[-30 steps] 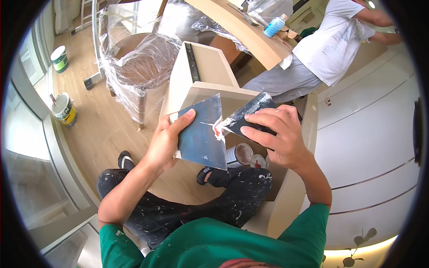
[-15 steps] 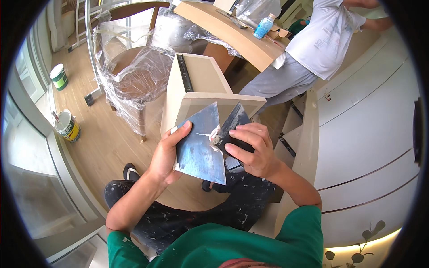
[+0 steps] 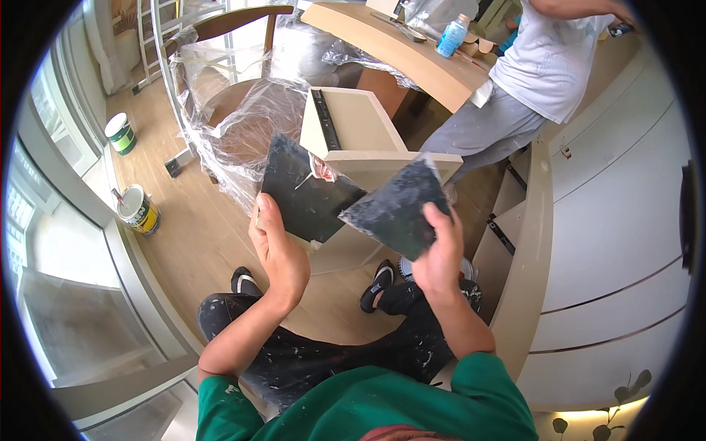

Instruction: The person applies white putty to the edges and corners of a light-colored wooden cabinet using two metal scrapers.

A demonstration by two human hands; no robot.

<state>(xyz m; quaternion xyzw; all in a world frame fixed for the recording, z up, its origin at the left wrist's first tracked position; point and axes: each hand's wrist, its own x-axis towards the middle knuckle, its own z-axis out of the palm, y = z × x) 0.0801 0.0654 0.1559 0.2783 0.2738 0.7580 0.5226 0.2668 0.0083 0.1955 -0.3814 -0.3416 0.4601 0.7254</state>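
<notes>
My left hand (image 3: 279, 257) is closed on the edge of a dark, flat filler blade (image 3: 309, 209), thumb on its upper face. A small lump of whitish-pink filler (image 3: 322, 169) sticks near its far edge. In my right hand (image 3: 440, 253) is a second flat filler blade (image 3: 397, 213), smeared with pale residue and tilted. Its left corner is close to the first blade; whether they touch, I cannot tell. Beyond both blades stands a beige drawer (image 3: 368, 121) with a black runner (image 3: 323, 117) on its side. The blades partly hide the drawer's front panel (image 3: 401, 163).
A plastic-wrapped chair (image 3: 228, 117) stands beyond to the left. Two paint tins (image 3: 138, 213) are on the wooden floor (image 3: 176, 257) by the glass door. Another tin sits by my right foot. A person in a white shirt (image 3: 544, 73) stands near the wooden desk (image 3: 390, 44); white cabinets (image 3: 610, 220) line the right.
The two blades have come apart, and my right hand has turned its blade over to show a smeared face. The left blade is tilted differently, its blue sheen gone. The view has shifted slightly.
</notes>
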